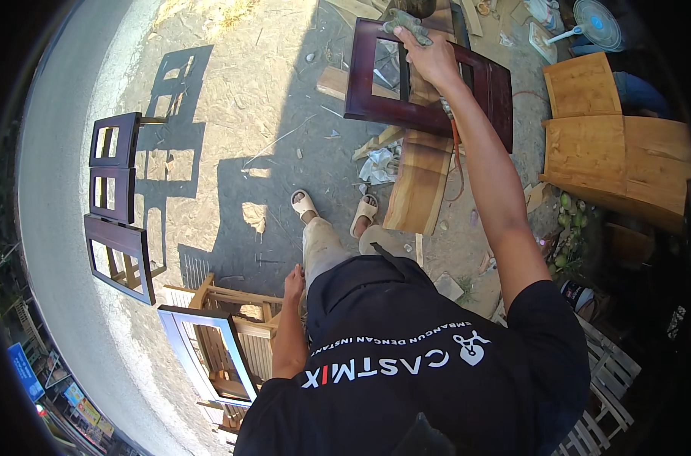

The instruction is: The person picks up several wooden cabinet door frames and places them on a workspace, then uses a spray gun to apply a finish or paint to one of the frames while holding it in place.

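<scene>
My right arm reaches forward to a dark red-brown wooden frame panel (494, 95) with rectangular openings. It lies on top of a long wooden plank (423, 178). My right hand (430, 61) is closed around a bunched grey-green rag (407, 27) at the panel's far edge. The rag's underside is hidden. Beside my left thigh hangs my left hand (294, 283), fingers loosely extended and nothing visible in them. Nearest to it is a slatted wooden piece (258, 330) standing on the ground.
Dark frame panels (118, 262) stand along the road edge on the left. Another dark frame (201, 357) leans at lower left. A wooden cabinet (585, 156) and a blue fan (596, 23) stand at right, with green round fruits (569, 220) below. An orange cord (458, 163) hangs by the plank.
</scene>
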### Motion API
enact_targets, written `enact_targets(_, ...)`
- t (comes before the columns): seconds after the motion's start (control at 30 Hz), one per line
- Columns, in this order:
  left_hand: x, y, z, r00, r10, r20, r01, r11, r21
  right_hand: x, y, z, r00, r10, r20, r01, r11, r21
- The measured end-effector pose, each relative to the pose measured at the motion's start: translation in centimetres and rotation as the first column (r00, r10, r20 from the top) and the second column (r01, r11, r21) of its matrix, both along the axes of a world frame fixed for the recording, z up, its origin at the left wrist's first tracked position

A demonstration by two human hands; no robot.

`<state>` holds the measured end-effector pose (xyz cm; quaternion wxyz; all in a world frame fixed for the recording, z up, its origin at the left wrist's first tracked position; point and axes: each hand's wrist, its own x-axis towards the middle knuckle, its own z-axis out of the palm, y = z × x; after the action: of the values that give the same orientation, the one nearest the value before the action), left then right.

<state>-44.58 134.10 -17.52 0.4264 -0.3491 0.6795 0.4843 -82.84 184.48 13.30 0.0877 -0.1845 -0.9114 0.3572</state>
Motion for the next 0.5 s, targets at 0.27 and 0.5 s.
enact_targets(0.27, -6.7, -7.3, -1.3, 0.991, -0.135, -0.012, 0.134, 0.989, -0.067, 0.3, -1.1, 2.5, 0.994, -0.070, 0.089, 0.070, 0.998, 0.006)
enact_targets(0.5, -18.9, -11.7, -1.3, 0.965, -0.179, -0.191, 0.168, 0.983, -0.074, 10.2, -3.9, 3.4, 0.969, -0.073, 0.237, 0.117, 0.977, -0.178)
